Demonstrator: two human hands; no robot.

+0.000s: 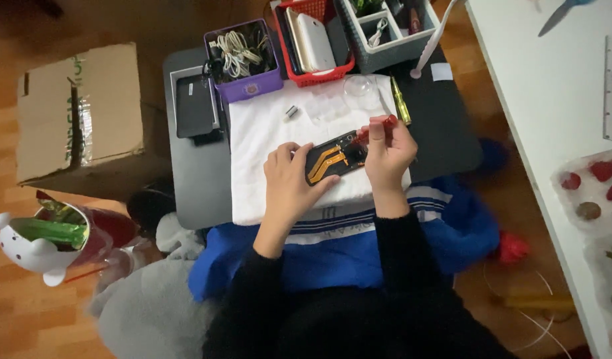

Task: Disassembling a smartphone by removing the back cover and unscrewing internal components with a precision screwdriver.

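We are working on an opened black smartphone with orange flex cables showing inside (334, 159), which is lying flat on a white folded towel (266, 133) spread over the dark grey bench (445, 126). Our left hand (289, 183) is pressing down on the phone's left end, fingers spread and wrapped over its edge, and our right hand (388, 153) is pinching a small red-handled screwdriver (384, 122), its tip set down at the phone's right end. To do this well, we judge that we should be keeping the left hand firm so the phone is not sliding on the soft towel, holding the tool close to upright over the screw, and turning with the fingertips only while bearing down lightly; a slip here could scrape the orange cables just beside the tip. Both forearms, in black sleeves, are coming in from the lower edge, the left wrist angling inward and the right wrist lifted and bent so the fingers are bunching above the tool. The two hands are close together, one at either end of the phone, each closed on its own thing. Near the right hand a yellow-handled screwdriver (400, 101) is lying on the towel's edge, and a small silver metal part (291, 112) is sitting well apart on the towel. Behind them a purple bin of white cables (243, 60), a red plastic basket (314, 46) and a grey compartment organiser (392, 30) are standing along the bench's far side.
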